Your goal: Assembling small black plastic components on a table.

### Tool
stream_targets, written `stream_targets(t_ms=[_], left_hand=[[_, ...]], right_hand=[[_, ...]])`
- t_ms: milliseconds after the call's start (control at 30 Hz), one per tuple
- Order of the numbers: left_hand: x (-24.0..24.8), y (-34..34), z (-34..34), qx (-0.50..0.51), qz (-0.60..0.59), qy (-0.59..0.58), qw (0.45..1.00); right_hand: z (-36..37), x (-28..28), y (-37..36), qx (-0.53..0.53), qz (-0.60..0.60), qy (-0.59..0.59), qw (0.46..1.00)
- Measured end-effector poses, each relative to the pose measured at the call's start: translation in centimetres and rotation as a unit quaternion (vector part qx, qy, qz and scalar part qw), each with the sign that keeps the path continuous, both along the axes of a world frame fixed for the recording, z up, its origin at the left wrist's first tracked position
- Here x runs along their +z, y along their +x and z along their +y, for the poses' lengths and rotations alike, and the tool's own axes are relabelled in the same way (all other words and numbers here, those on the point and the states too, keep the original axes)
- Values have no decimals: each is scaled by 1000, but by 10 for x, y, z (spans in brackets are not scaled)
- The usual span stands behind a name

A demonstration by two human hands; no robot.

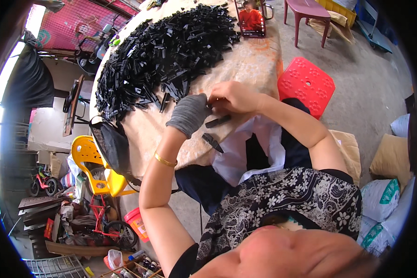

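Observation:
My left hand (191, 112), in a grey knit glove, is closed near the front edge of the cloth-covered table (148, 139). My right hand (234, 97) is bare, its fingers bent and drawn together against the left fingertips. Whatever lies between the two hands is too hidden to make out. Just below them on the cloth rests a short black plastic piece (217, 121). Another black piece (212, 142), with a pointed end, lies at the table's edge. Beyond my hands spreads a large heap of black plastic pieces (167, 51), its nearest bits close to the glove.
A phone (251, 19) showing a video stands upright at the far right of the table. A red stool (306, 87) is close on the right, a purple one (308, 14) farther off. On the left are a yellow chair (90, 160) and a black bag (111, 147). White cloth (231, 155) covers my lap.

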State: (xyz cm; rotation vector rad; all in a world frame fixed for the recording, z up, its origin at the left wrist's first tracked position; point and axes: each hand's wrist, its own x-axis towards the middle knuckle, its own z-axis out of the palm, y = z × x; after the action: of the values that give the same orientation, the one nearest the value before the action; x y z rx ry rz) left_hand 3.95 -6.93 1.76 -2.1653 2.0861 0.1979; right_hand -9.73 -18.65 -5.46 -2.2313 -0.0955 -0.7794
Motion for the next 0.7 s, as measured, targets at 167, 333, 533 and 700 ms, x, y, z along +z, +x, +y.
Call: stream_targets(t_ms=[167, 333, 533, 700], left_hand=[[-19, 3, 36, 95, 254, -114, 956], [-27, -3, 53, 72, 284, -132, 947], [-20, 42, 47, 115, 98, -290, 945], [-23, 102, 44, 269, -58, -195, 941]], right_hand=[[2, 17, 6, 38, 133, 162, 977], [2, 17, 10, 103, 145, 85, 980], [-3, 22, 1, 125, 161, 21, 979], [-67, 5, 22, -228, -22, -78, 970]])
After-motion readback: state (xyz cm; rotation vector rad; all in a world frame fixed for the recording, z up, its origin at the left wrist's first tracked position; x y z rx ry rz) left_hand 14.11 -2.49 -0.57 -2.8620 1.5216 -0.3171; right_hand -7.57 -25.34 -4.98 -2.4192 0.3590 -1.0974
